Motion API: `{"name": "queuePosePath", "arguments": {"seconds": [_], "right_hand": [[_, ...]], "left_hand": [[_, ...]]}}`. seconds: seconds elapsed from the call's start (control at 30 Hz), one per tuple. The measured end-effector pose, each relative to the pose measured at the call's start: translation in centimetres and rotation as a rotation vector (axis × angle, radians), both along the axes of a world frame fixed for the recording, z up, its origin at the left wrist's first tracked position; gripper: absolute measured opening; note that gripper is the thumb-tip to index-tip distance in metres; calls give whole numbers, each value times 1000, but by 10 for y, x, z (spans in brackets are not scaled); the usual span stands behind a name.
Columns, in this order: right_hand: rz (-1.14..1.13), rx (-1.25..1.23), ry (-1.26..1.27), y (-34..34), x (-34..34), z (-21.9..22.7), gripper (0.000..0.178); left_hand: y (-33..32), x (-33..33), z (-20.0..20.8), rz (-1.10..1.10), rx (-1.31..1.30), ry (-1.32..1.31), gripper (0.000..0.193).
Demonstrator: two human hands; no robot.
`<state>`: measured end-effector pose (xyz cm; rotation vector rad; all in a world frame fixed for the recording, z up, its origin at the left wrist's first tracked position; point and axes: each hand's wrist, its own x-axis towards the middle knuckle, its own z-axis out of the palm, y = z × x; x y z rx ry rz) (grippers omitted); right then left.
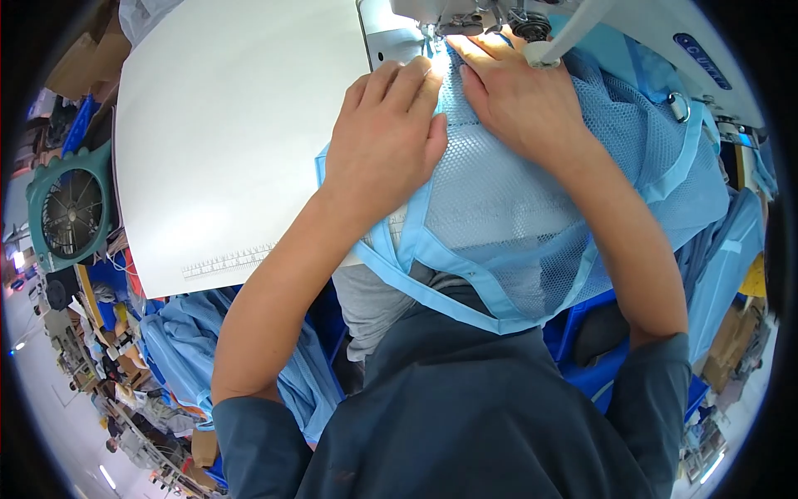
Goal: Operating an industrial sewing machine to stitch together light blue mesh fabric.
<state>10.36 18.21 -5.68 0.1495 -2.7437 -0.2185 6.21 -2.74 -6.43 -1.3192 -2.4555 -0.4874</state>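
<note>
A light blue mesh bag (499, 187) with plain blue trim lies spread under the head of a white sewing machine (632, 41). Its strap-like edges hang over the table's front edge toward my lap. My left hand (389, 125) rests palm down on the bag's left part, fingers slightly bent and thumb apart, fingertips just before the lit needle area. My right hand (524, 100) lies flat on the mesh to the right of the needle, fingers stretched forward beneath the machine head. The seam under the fingertips is partly hidden by the hands.
The white table (224, 150) bears a printed ruler (229, 262) along its near edge. A green fan (71, 208) stands at the left. Blue cloth pieces (187, 341) are heaped below the table at left, and more blue fabric (723, 274) hangs at right.
</note>
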Motion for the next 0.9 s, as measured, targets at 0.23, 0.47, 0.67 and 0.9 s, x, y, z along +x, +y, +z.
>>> {"name": "queuePosePath", "arguments": {"seconds": [0.23, 0.47, 0.67, 0.9], "right_hand": [[-20, -16, -65, -2, -1, 8, 39], [5, 66, 10, 2, 0, 3, 40], [-9, 74, -11, 6, 1, 0, 37], [-47, 30, -88, 2, -7, 7, 34]], "left_hand": [[1, -2, 3, -30, -7, 20, 43], [1, -3, 5, -22, -16, 25, 40], [2, -3, 6, -39, -22, 11, 40], [2, 1, -4, -6, 18, 61, 39]]}}
